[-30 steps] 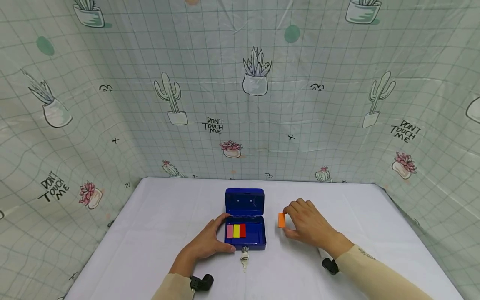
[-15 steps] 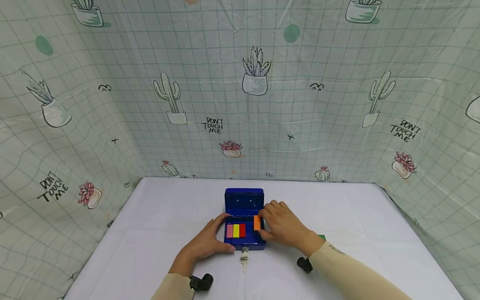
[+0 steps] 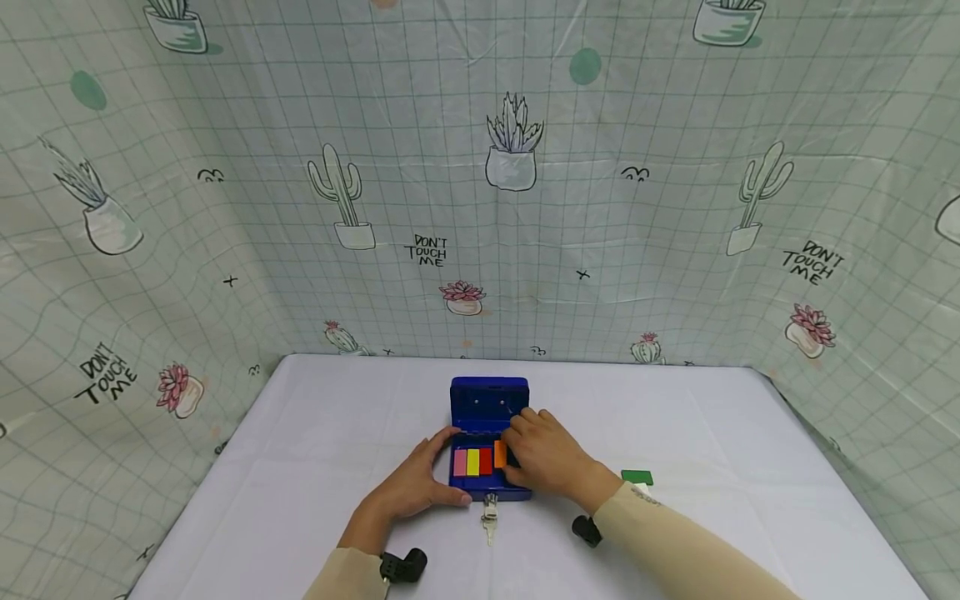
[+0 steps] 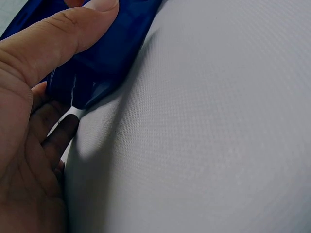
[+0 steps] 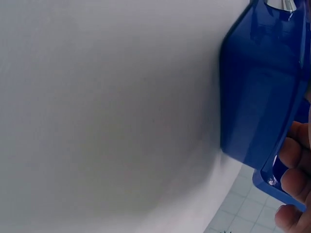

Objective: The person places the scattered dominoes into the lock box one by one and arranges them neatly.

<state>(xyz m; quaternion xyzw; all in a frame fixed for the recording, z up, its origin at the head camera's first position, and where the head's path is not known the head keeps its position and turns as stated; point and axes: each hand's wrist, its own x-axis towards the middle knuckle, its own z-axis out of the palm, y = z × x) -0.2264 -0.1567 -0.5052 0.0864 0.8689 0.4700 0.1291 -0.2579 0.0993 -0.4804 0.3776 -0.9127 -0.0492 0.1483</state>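
Observation:
A small blue metal cash box [image 3: 513, 493] stands on the table with its lid [image 3: 489, 403] raised and its keys [image 3: 490, 521] hanging at the front. My left hand [image 3: 411, 485] grips its left side, thumb at the front corner and fingers at the back. Inside, pink [image 3: 460, 462], yellow [image 3: 472, 462] and red [image 3: 486, 462] blocks lie side by side. My right hand [image 3: 551, 457] pinches an orange block [image 3: 500, 454] inside the box, just right of the red one. In the right wrist view, the fingertips [image 5: 291, 153] reach over the box's rim; the orange block is hidden there.
A green flat block [image 3: 637, 477] lies on the white tabletop [image 3: 360, 417] beside my right forearm, partly covered by the sleeve. Behind the table hangs a checked curtain [image 3: 420, 200] with cactus drawings.
My right hand has carried the orange block leftwards from beside the box into it, close to the red block. The green block has come into view. My left hand has stayed put.

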